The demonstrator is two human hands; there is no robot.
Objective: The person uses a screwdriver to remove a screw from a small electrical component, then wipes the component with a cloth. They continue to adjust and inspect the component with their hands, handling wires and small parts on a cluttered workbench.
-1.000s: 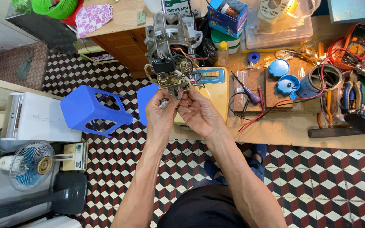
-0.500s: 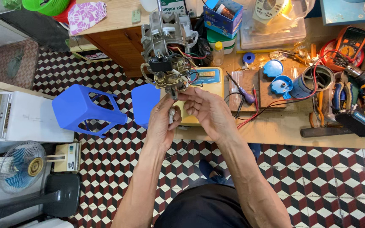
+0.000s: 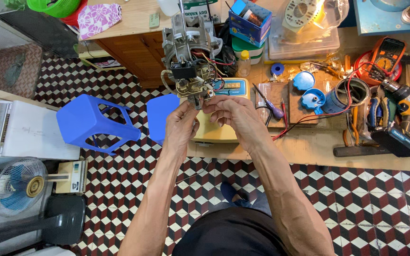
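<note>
tiled floor; hands (image 3: pixel 205 121) still grip motor (image 3: pixel 188 66).

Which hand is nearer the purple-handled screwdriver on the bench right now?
The right hand. It sits just left of the purple-handled screwdriver, fingertips on the underside of the fan motor. The left hand is farther left, beyond the right hand, also at the motor's underside.

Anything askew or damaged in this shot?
Yes. The blue stool lies tipped on its side on the checkered floor, left of the hands. The fan motor that the left hand and right hand hold is bare, with loose wires hanging out. No spill shows.
</note>
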